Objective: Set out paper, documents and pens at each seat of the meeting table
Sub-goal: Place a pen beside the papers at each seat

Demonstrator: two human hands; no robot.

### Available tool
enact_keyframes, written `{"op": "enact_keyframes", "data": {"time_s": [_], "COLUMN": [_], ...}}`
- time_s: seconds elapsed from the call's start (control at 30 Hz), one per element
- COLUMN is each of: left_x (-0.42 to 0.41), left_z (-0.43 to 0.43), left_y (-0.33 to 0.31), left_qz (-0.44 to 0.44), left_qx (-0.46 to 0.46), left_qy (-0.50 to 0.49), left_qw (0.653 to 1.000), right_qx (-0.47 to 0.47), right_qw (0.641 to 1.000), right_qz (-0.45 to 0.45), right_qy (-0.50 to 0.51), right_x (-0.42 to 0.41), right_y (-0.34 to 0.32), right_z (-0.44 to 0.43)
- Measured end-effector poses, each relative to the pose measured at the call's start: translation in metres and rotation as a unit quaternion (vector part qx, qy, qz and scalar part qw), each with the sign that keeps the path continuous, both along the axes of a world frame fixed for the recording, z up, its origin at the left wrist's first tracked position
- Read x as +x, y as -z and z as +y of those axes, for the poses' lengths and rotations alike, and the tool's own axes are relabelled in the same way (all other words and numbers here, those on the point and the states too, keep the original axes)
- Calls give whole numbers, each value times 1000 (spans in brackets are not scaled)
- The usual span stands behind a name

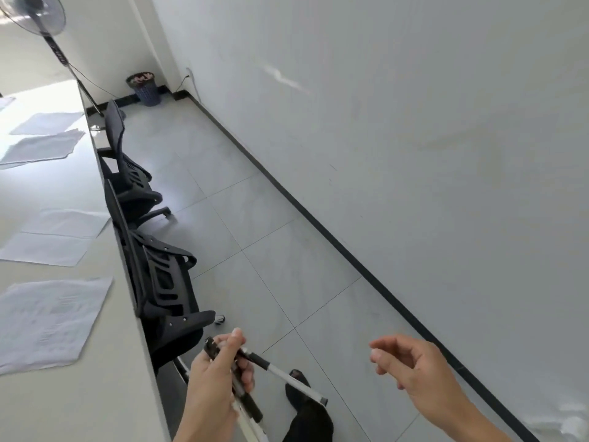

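The head view looks along the right edge of a long pale table, which fills the left side; the left hand is near the bottom centre, just right of the table's edge, its fingers clenched round a bundle of pens, with one white pen with a dark grip sticking out to the right from between thumb and fingers; the right hand is well apart from it on the right, over the floor, holding nothing, its fingers loosely curled and released; printed sheets lie on the table, the nearest sheet at the left, a pair of sheets farther along and more sheets at the far end, all close to the table's edge; two black office chairs stand pushed up against that edge, the near chair just beyond the left hand and the far chair behind it; a dark shoe and trouser leg show on the grey tiled floor below the pens; a white wall runs along the right; in the far corner stand a waste basket and, at the top left, a standing fan.
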State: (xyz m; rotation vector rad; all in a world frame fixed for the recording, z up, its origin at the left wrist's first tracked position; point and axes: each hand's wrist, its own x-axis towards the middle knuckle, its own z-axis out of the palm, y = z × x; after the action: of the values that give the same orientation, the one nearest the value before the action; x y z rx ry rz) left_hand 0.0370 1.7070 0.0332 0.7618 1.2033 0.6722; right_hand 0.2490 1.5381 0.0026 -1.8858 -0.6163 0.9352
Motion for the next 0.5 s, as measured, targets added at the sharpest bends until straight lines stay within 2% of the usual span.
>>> {"op": "enact_keyframes", "data": {"time_s": [0.27, 0.5], "left_x": [60, 84], "left_z": [142, 234], "left_y": [-22, -26], "left_qz": [-33, -8], "left_qx": [16, 18], "left_qy": [-37, -89], "left_qw": [999, 996], "right_qx": [32, 38], "right_qw": [998, 993], "right_qz": [-15, 4], "right_qy": [-49, -114], "right_x": [68, 101], "right_y": [-35, -35], "right_z": [162, 283]}}
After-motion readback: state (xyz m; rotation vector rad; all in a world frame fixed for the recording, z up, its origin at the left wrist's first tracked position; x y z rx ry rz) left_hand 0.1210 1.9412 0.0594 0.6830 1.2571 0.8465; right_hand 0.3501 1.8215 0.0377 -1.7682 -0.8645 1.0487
